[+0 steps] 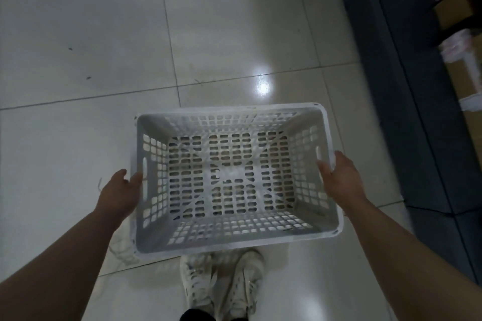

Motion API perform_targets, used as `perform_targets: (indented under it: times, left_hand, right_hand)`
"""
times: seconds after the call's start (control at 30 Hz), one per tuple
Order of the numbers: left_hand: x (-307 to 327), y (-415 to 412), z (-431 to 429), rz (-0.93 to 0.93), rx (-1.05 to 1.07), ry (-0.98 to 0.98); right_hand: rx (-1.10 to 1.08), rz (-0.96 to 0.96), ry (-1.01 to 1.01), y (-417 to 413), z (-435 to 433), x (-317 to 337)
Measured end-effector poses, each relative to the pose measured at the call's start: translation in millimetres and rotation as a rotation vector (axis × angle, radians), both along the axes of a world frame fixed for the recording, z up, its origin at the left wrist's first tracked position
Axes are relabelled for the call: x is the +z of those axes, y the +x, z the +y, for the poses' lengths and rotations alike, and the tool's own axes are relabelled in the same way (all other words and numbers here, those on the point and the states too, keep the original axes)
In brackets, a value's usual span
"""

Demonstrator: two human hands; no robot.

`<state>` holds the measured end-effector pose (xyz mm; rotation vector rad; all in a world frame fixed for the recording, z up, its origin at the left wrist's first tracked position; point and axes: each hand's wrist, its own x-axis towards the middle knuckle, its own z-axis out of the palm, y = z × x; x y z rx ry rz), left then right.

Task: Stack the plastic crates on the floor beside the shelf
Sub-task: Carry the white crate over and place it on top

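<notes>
A white plastic crate [232, 180] with perforated walls and bottom hangs above the tiled floor, open side up and empty. My left hand [120, 194] grips its left short rim beside the handle slot, thumb on the inner side. On the opposite rim, my right hand [342, 177] holds the crate the same way, fingers under the rim and out of sight. No other crate shows in the view.
Glossy pale floor tiles [104, 34] spread ahead and to the left. A dark shelf base [407, 86] runs along the right, with cardboard boxes [467, 81] and packages on the shelving. My white shoes [221, 286] stand just below the crate.
</notes>
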<state>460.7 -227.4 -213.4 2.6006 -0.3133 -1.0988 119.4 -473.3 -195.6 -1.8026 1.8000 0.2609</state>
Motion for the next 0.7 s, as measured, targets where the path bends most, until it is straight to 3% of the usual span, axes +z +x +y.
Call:
perform_targets:
  times: [0.17, 0.3, 0.43, 0.7]
  left_hand:
    - [-42, 8, 15, 0.073, 0.112, -0.108]
    - [-59, 11, 14, 0.312, 0.370, -0.226]
    - [-66, 13, 14, 0.368, 0.463, -0.291]
    - [-41, 17, 25, 0.370, 0.534, -0.361]
  right_hand:
    - [-0.180, -0.071, 0.061, -12, -11, -36]
    - [-0.369, -0.270, 0.072, -14, -16, -46]
    - [-0.577, -0.434, 0.176, -16, -22, -57]
    - [-0.610, -0.419, 0.202, -9, -21, -33]
